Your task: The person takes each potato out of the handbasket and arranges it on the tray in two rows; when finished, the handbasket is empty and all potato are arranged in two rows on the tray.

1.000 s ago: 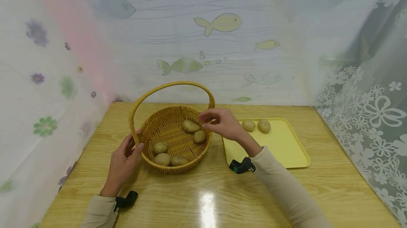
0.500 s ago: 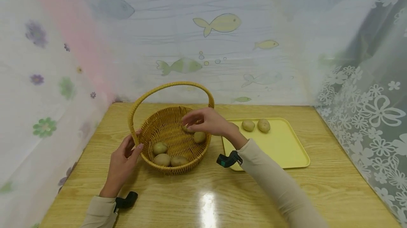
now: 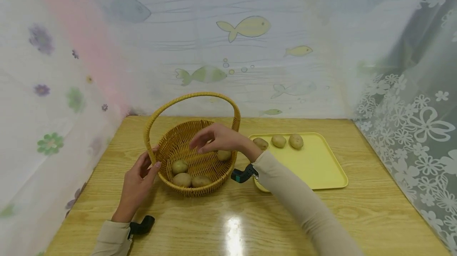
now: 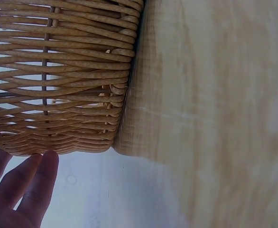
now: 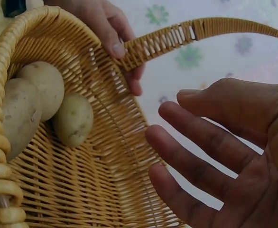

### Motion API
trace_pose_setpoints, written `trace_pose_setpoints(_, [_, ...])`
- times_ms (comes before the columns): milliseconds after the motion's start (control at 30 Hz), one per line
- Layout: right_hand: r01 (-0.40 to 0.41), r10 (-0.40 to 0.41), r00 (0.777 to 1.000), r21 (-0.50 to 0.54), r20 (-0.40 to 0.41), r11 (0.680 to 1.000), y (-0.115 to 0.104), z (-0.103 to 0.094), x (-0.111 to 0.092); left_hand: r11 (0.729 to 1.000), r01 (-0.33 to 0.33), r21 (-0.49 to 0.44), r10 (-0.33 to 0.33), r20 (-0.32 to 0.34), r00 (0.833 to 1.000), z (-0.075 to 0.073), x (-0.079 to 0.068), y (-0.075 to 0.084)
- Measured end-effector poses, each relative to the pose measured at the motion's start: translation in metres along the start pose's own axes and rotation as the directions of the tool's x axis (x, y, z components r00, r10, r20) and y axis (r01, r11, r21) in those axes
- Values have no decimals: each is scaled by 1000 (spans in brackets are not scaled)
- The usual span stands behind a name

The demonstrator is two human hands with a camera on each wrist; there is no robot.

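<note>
A round wicker basket [image 3: 194, 193] with a tall arched handle stands on the table. Several potatoes lie in it, among them one near the left wall [image 3: 180, 166] and one at the right [image 3: 223, 155]; my right hand may hide others. My left hand [image 3: 138, 180] holds the basket's left side where the handle joins the rim. In the left wrist view its fingers [image 4: 39, 185] touch the outer weave. Over the basket's middle hovers my right hand [image 3: 219, 137], fingers loosely bent and apart, holding nothing. The right wrist view shows three potatoes [image 5: 73, 119] clustered by the rim.
Right of the basket lies a yellow tray [image 3: 314, 168], with three potatoes [image 3: 279, 141] along its far edge. The wooden table [image 3: 200, 224] meets a fish-printed curtain [image 3: 246, 49] behind, and more curtains hang on both sides.
My right hand has moved left from the basket's right rim to over its middle, uncovering a potato on the tray's left end. The left hand and basket stay put.
</note>
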State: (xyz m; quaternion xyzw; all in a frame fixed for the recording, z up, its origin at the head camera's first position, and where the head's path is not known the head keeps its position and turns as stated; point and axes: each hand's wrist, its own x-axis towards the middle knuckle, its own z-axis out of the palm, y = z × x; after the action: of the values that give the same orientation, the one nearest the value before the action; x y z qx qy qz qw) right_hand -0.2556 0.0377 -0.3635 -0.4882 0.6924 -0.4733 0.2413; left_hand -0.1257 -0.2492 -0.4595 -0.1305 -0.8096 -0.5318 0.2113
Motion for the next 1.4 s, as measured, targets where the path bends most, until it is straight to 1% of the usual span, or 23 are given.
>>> trace_pose_setpoints(100, [-6,6,1000,0,15,1000,4,1,6,1000,0,12,0,0,1000,0,0,0])
trace_pose_setpoints(200, [5,-5,999,-19,31,1000,7,2,12,1000,4,19,-4,1,1000,0,1,2])
trace_pose_setpoints(300, [13,-11,999,-39,48,999,11,2,20,1000,9,6,-9,5,1000,0,1,3])
trace_pose_setpoints(533, [-32,35,995,-41,88,999,14,4,33,999,0,-36,0,16,1000,1,5,0])
trace_pose_setpoints(700, [-52,61,986,-63,154,997,18,7,42,1000,2,-14,-1,15,1000,0,5,1])
trace_pose_setpoints(933, [-75,82,973,-39,218,996,24,12,52,1000,14,-2,-14,11,1000,-1,3,1])
trace_pose_setpoints(1033, [-80,89,969,-49,231,996,23,14,55,1000,12,-3,-12,11,1000,-1,2,1])
trace_pose_setpoints(1167, [-89,102,965,-66,241,994,23,18,62,1000,21,20,-22,10,1000,-2,1,1])
trace_pose_setpoints(1267, [-107,128,961,-99,244,989,23,21,66,999,26,40,-26,3,1000,-2,0,1])
trace_pose_setpoints(1400, [-130,166,950,-147,264,980,24,24,68,999,14,33,-14,3,1000,-1,1,0])
